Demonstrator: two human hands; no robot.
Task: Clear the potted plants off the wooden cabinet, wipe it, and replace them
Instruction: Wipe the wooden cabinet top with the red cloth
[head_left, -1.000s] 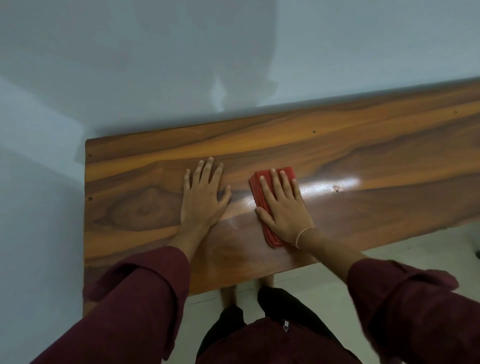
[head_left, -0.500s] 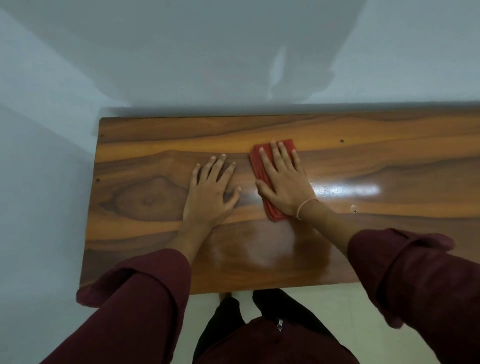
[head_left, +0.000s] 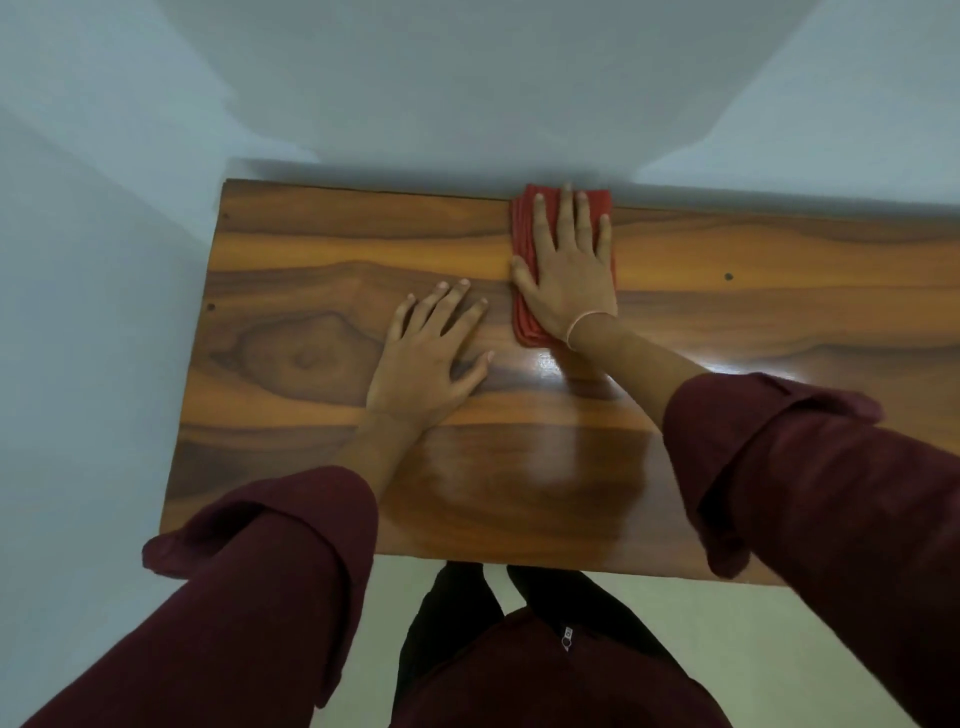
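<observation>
Head view: The wooden cabinet (head_left: 311, 249) stands with its far edge against a pale wall (head_left: 467, 78), and its glossy, strongly grained top fills the middle of the picture. A folded red cloth (head_left: 521, 228) lies on the top at the far edge, touching the line where wood meets wall. The right grip (head_left: 569, 280), a bare hand, lies flat on the cloth with fingers straight and slightly spread toward the wall. It is open and presses down rather than clasping. The cloth shows past the fingertips, along the thumb side, and below the heel of the palm. A thin band (head_left: 582, 325) circles that wrist. The left grip (head_left: 421, 364) rests just beside the cloth on bare wood, nearer the person, palm down, fingers splayed, open and holding nothing. Both forearms come out of rolled maroon sleeves (head_left: 260, 571). A small dark spot (head_left: 729, 276) marks the wood well to the right of the cloth. Pale floor (head_left: 779, 649) shows below the near edge.
</observation>
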